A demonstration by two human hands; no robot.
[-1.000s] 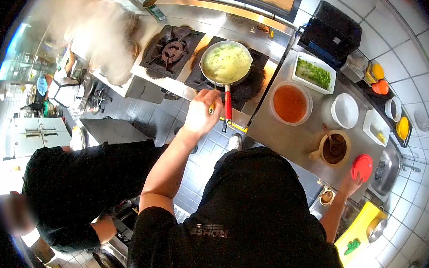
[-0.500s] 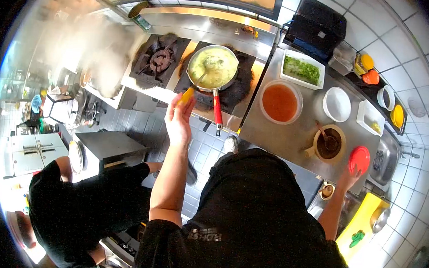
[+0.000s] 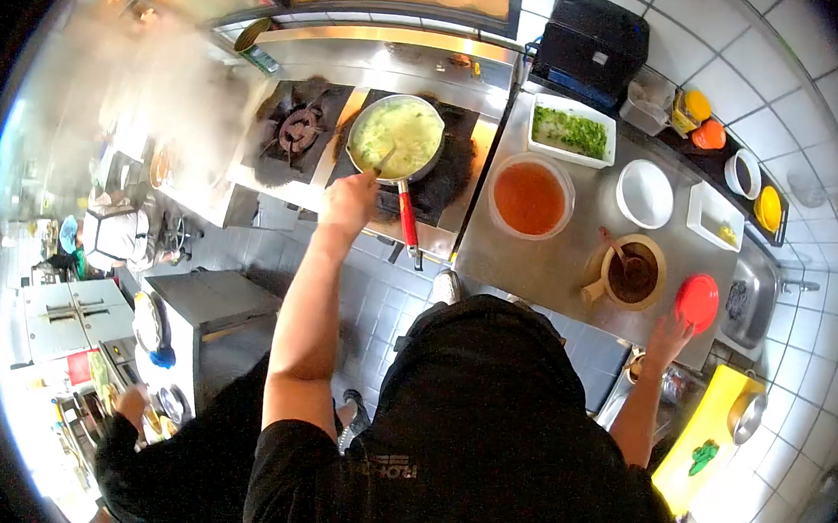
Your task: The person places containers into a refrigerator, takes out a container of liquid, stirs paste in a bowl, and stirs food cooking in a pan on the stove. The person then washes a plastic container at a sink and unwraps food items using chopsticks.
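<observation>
My left hand [image 3: 348, 203] is closed around the yellow handle of a spoon, whose shaft [image 3: 385, 158] slants down into a pot [image 3: 350, 150]. The pot has a red handle [image 3: 406, 218] and holds a pale yellow-green, egg-like mixture [image 3: 401, 129]. It sits on the right-hand burner. At the right, my right hand [image 3: 667, 339] has its fingers apart, with the tips at the near edge of a red round lid [image 3: 697, 302] on the steel counter [image 3: 574, 263]. Whether they press on it is hard to see.
On the counter stand a tub of orange-red liquid [image 3: 532, 198], a tray of chopped greens [image 3: 571, 132], a white bowl [image 3: 645, 194] and a brown-filled pot [image 3: 633, 273]. Left is a bare burner [image 3: 300, 131]. Another person in black [image 3: 186, 464] is close on my left. Steam rises beyond.
My left hand has moved forward and down to the pot, bringing the spoon lower in it. My right hand has drawn slightly back from the red lid. The other person has shifted.
</observation>
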